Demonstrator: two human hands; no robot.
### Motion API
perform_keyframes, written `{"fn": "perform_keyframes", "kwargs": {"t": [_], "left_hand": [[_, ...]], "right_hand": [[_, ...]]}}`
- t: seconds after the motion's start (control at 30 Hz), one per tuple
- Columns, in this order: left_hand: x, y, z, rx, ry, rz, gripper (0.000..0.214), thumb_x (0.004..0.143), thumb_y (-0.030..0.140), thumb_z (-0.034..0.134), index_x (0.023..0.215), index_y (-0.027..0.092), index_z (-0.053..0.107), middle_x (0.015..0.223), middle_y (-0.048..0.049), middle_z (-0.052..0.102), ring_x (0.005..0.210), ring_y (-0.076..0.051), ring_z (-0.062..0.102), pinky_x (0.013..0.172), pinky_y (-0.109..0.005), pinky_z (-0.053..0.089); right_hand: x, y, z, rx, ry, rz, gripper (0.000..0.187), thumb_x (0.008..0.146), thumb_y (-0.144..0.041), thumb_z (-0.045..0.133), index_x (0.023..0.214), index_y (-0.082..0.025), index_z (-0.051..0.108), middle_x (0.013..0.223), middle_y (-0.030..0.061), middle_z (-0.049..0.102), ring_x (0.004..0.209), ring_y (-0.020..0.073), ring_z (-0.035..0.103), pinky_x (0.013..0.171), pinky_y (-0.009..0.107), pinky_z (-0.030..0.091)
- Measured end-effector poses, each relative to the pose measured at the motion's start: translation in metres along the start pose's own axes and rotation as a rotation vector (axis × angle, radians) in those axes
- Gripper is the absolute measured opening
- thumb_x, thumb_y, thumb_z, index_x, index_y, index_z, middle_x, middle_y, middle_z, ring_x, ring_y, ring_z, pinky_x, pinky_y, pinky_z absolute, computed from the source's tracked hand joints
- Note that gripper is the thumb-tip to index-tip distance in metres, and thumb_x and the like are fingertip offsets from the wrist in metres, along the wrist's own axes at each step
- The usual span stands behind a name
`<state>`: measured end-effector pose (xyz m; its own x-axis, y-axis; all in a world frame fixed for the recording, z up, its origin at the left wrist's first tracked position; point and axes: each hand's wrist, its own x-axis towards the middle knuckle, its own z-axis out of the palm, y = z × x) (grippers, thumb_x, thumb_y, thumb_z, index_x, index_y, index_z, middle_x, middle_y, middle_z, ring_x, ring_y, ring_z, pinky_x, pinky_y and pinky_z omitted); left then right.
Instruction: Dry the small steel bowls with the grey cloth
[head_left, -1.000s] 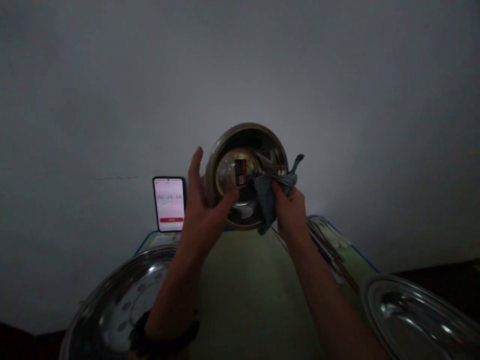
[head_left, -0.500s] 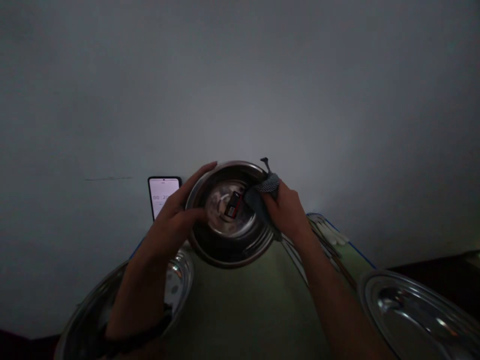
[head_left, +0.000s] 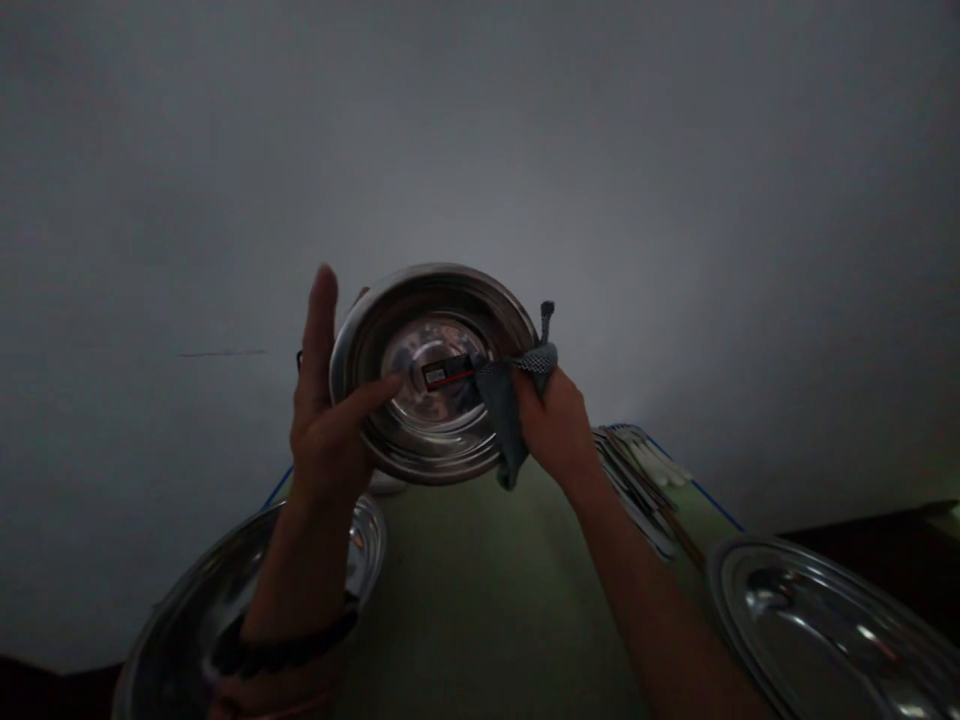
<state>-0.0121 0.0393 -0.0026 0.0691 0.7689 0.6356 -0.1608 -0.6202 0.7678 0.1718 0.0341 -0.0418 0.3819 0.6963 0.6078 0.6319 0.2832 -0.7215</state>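
Holding cloth (head_left: 501, 415) to metal bowl (head_left: 431, 415), above table (head_left: 480, 600)

Apparently midway through a wipe; cannot tell done surface from undone. Gripping the bowl's left side with the left hand (head_left: 330, 435), covering part of the inside with its thumb (head_left: 369, 402). Clutching the cloth in the right hand (head_left: 559, 420) against the bowl's right side, beside a label (head_left: 448, 372). Around: a large basin (head_left: 210, 600) under the left forearm (head_left: 300, 570), utensils (head_left: 641, 490) and a shiny dish (head_left: 817, 620) to the right, a wall (head_left: 480, 150) ahead
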Motion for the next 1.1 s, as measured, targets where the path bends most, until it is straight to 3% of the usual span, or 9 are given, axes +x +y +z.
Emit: {"fn": "perform_keyframes", "kwargs": {"t": [0.1,0.27,0.37,0.47,0.6,0.8,0.87,0.93,1.1], "left_hand": [[0.0,-0.005,-0.012,-0.013,-0.011,-0.062,0.079,0.064,0.008,0.068,0.137,0.035,0.051,0.133,0.0052,0.062,0.128,-0.031,0.052,0.111,-0.045,0.038],[-0.002,-0.008,-0.018,-0.025,-0.423,-0.321,0.071,0.06,0.005,0.064,0.125,0.032,0.065,0.12,-0.0006,0.071,0.118,-0.034,0.06,0.104,-0.048,0.046],[-0.002,-0.007,-0.01,-0.029,-0.429,-0.35,0.062,0.064,0.008,0.065,0.121,0.032,0.068,0.117,-0.0016,0.072,0.114,-0.034,0.063,0.103,-0.05,0.047],[-0.001,-0.007,-0.003,-0.102,-0.315,-0.319,0.06,0.07,0.017,0.065,0.128,0.033,0.063,0.119,-0.002,0.071,0.116,-0.035,0.061,0.101,-0.052,0.048],[-0.003,-0.011,0.005,-0.109,-0.23,-0.119,0.079,0.07,0.021,0.069,0.143,0.036,0.043,0.142,0.002,0.056,0.136,-0.032,0.043,0.112,-0.047,0.036],[-0.007,-0.019,0.017,-0.018,-0.181,0.054,0.099,0.075,0.012,0.067,0.152,0.041,0.013,0.156,0.008,0.035,0.144,-0.023,0.03,0.12,-0.038,0.021],[-0.007,-0.019,0.015,-0.033,-0.212,0.058,0.097,0.073,0.009,0.065,0.152,0.041,0.017,0.154,0.0077,0.038,0.144,-0.024,0.03,0.12,-0.041,0.02],[-0.007,-0.018,0.009,-0.051,-0.324,-0.06,0.096,0.069,0.005,0.064,0.15,0.039,0.026,0.15,0.0048,0.045,0.142,-0.028,0.033,0.118,-0.046,0.026],[-0.006,-0.023,-0.005,-0.095,-0.619,-0.399,0.083,0.065,0.004,0.062,0.14,0.037,0.049,0.145,0.0033,0.052,0.136,-0.033,0.043,0.114,-0.051,0.032]], "right_hand": [[0.0,0.001,-0.008,-0.119,-0.087,-0.045,0.021,0.089,-0.036,0.049,0.09,-0.019,0.06,0.081,0.0132,0.069,0.075,0.0274,0.063,0.063,0.035,0.04],[0.0,0.001,-0.021,-0.305,-0.261,-0.182,0.009,0.085,-0.023,0.049,0.092,-0.019,0.054,0.084,0.0104,0.067,0.072,0.0235,0.06,0.063,0.034,0.04],[0.001,0.0,-0.021,-0.263,-0.293,-0.261,0.007,0.085,-0.021,0.047,0.091,-0.02,0.05,0.093,0.0107,0.064,0.079,0.0234,0.059,0.067,0.034,0.041],[0.004,0.004,-0.016,-0.141,-0.165,-0.191,0.007,0.087,-0.028,0.048,0.088,-0.022,0.045,0.093,0.0102,0.062,0.082,0.0241,0.058,0.069,0.035,0.042],[0.007,0.018,-0.002,0.124,0.01,0.073,0.016,0.087,-0.037,0.049,0.089,-0.023,0.043,0.09,0.0089,0.062,0.087,0.0254,0.059,0.073,0.037,0.045],[0.007,0.022,0.008,0.258,0.047,0.259,0.024,0.081,-0.04,0.055,0.092,-0.022,0.042,0.096,0.01,0.059,0.093,0.0259,0.057,0.083,0.042,0.045],[0.007,0.02,0.005,0.211,0.091,0.202,0.021,0.081,-0.036,0.053,0.091,-0.023,0.04,0.097,0.01,0.058,0.095,0.0252,0.056,0.086,0.043,0.045],[0.007,0.021,0.0,0.129,0.09,0.066,0.015,0.083,-0.032,0.049,0.091,-0.023,0.039,0.099,0.0102,0.057,0.098,0.025,0.054,0.089,0.044,0.044],[0.007,0.023,-0.013,-0.184,-0.255,-0.217,0.005,0.084,-0.024,0.043,0.089,-0.022,0.042,0.096,0.0103,0.055,0.094,0.0255,0.053,0.082,0.042,0.045]]}}
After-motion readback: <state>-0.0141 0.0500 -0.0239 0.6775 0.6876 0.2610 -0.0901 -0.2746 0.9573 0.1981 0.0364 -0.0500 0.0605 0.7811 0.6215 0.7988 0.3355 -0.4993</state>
